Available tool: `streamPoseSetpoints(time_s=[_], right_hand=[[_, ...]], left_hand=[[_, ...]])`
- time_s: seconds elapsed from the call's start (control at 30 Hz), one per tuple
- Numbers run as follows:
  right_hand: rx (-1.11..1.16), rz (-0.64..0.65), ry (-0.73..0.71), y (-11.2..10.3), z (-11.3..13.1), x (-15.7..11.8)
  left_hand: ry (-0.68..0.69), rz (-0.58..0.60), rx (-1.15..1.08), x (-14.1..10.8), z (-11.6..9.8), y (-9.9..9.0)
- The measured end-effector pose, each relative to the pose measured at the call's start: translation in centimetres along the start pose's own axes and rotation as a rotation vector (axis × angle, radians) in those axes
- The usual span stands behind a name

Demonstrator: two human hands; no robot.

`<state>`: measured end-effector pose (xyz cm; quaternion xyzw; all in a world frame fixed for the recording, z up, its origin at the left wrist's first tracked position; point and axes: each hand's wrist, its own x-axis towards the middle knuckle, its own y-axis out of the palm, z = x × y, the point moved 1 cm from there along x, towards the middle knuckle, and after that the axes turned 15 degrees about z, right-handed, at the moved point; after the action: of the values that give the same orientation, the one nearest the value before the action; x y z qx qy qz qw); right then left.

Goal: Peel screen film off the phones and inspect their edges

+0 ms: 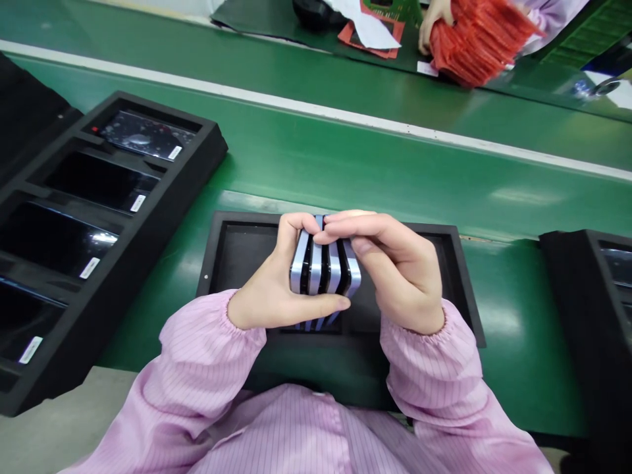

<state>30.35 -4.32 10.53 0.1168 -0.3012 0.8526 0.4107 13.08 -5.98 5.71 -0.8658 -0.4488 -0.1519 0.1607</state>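
Several phone-like devices with light blue metal edges stand side by side on edge in a stack, above a shallow black tray. My left hand is wrapped round the stack, its thumb across the near side and its fingers at the far left. My right hand is closed at the stack's far right corner, thumb and fingertips touching the devices. The lower ends of the devices are partly hidden behind my left thumb.
On the left, a black foam tray holds several dark-screened phones with white labels. Another black tray stands at the right edge. Across a white strip, a person's hand holds a red bundle.
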Motion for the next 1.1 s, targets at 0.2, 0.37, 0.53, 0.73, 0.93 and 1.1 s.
streamPoseSetpoints(time_s=[0.2,0.37,0.53,0.73,0.93,1.1], right_hand=[[-0.010,0.022,-0.022,0.2,-0.7,0.1],[-0.022,0.026,-0.022,0.2,-0.9,0.1],[-0.026,0.033,-0.053,0.2,-1.1,0.2],[0.068,0.132,-0.097,-0.4,-1.7,0.1],[-0.042,0.206,-0.179,-1.1,-2.0,0.2],[-0.081,0.246,-0.203,-1.6,-1.7,0.3]], left_hand=[[-0.005,0.028,-0.130,0.1,0.5,-0.8],[0.010,0.016,-0.139,0.2,0.5,-0.8],[0.016,0.002,-0.134,0.3,0.7,-0.8],[0.001,-0.020,-0.140,0.3,0.8,-0.6],[-0.004,-0.049,-0.086,0.2,0.6,-0.4],[0.050,-0.012,-0.045,0.2,0.5,-0.3]])
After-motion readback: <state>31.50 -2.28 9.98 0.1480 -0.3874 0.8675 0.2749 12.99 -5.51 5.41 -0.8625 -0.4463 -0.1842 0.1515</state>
